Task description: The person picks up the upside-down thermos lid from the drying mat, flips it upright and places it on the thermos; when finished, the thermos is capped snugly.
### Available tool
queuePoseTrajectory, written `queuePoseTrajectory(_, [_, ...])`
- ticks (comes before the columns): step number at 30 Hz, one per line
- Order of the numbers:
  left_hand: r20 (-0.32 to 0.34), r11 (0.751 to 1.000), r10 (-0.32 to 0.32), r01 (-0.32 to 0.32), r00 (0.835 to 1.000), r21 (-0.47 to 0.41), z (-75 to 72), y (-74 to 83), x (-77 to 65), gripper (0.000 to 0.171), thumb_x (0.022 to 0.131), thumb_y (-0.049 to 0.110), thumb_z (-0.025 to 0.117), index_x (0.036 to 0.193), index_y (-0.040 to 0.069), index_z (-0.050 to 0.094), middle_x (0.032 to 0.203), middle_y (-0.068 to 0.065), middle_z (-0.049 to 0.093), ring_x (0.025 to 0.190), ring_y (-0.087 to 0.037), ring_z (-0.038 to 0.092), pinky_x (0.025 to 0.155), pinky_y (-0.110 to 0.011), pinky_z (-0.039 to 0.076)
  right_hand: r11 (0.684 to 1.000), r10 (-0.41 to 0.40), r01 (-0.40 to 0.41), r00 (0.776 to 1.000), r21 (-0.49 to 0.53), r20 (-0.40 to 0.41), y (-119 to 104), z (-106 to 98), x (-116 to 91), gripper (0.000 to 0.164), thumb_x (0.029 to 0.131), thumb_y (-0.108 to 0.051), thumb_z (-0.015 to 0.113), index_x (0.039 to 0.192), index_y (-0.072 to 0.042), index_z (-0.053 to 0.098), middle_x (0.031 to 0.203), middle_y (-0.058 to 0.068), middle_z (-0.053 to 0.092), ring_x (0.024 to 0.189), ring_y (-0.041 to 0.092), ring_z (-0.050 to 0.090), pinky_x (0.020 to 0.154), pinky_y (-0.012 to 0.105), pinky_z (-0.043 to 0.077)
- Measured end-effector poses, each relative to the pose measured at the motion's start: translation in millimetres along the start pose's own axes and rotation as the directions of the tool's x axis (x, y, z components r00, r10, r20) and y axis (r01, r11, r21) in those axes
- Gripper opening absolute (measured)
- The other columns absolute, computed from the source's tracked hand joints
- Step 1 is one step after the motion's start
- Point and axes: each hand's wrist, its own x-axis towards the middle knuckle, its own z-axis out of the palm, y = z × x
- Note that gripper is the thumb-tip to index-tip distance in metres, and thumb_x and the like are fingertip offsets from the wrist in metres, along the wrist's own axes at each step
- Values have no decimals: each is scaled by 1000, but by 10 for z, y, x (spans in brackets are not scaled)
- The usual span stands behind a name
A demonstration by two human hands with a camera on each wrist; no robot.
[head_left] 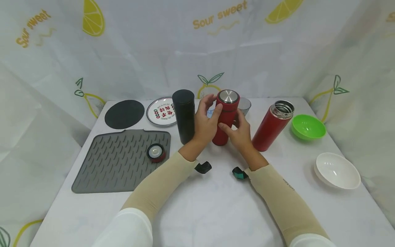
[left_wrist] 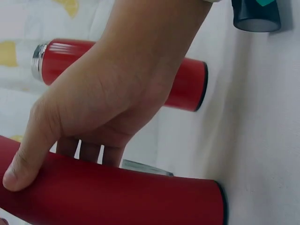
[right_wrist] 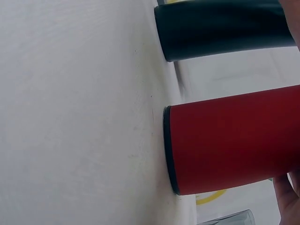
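A red thermos (head_left: 227, 115) with a silver-topped lid stands upright between my hands, its dark base (right_wrist: 170, 150) close against the table. My right hand (head_left: 241, 133) holds its body from the right, thumb across the front; the left wrist view shows this hand (left_wrist: 108, 84) too. At the upper left side, my left hand (head_left: 206, 125) grips near the lid, its thumb on the front and its other fingers partly hidden. A black flask (head_left: 184, 116) stands just left of that hand. To the right is another red thermos (head_left: 271, 127), uncapped, with a bare silver neck.
A dark lid (head_left: 156, 152) lies on the grey ridged mat (head_left: 123, 164) at left. Behind are a black round mat (head_left: 124, 114) and a printed plate (head_left: 151, 118). A clear glass bowl (head_left: 245, 104) sits behind the thermos; green (head_left: 308, 127) and white bowls (head_left: 337, 171) stand right.
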Motion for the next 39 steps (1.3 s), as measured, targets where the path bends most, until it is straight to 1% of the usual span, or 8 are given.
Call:
queuePoseTrajectory(9, [147,990,-138,131,979,53,148,63,156,83,80,35,79,146,17,32,132,0,51,117,-11,49,90,-28,50,997,-42,42,999,-60,2,383,21,67,61,85,-4,73,138,-3,43,131,15,55,117,28,54,99,44,45])
queuePoseTrajectory(13, [97,979,-160,146,982,144,127,50,181,80,78,38,81,142,18,37,130,3,51,116,-8,48,89,-27,50,998,-36,37,999,-42,8,439,33,64,64,86,-14,75,142,-12,43,130,6,56,118,21,55,99,40,46])
queuePoseTrajectory(19, [-19,988,-56,58,998,141,56,44,32,70,81,34,80,136,11,43,133,4,52,126,-6,41,103,-38,40,994,-60,60,998,-91,4,471,30,51,69,86,-34,75,145,-19,41,134,1,56,118,19,56,98,40,46])
queuePoseTrajectory(24, [58,996,-27,22,998,91,3,40,24,63,90,26,72,141,8,40,139,-2,51,132,-8,39,111,-42,29,990,-93,92,996,-104,-1,472,19,68,71,86,-39,74,146,-21,41,134,0,55,119,18,55,97,41,47])
queuePoseTrajectory(27, [136,990,-67,48,989,133,50,83,53,73,89,33,71,146,9,33,140,-2,47,128,-10,42,106,-37,37,983,-123,120,992,-136,-13,476,3,62,61,87,-26,74,138,-10,47,125,6,58,109,19,58,93,41,50])
queuePoseTrajectory(32, [75,958,-143,119,987,260,265,200,116,83,81,38,77,145,9,32,132,-3,45,116,-11,45,89,-26,48,978,-149,142,988,-156,-32,489,-14,47,48,83,-9,67,127,-1,51,114,12,59,99,23,58,89,44,51])
queuePoseTrajectory(35, [33,958,-138,125,990,258,280,217,173,75,81,28,78,141,7,39,128,-5,45,115,-12,45,88,-24,49,982,-134,129,991,-136,-27,458,-6,62,54,84,-15,69,133,-4,48,121,11,59,108,24,58,91,45,50])
queuePoseTrajectory(39, [151,966,-214,186,965,179,125,205,287,76,78,24,82,143,11,44,129,-3,47,116,-12,47,89,-26,49,986,-109,109,994,-130,3,431,-9,74,61,88,-30,71,139,-12,45,128,4,57,113,21,57,93,44,49])
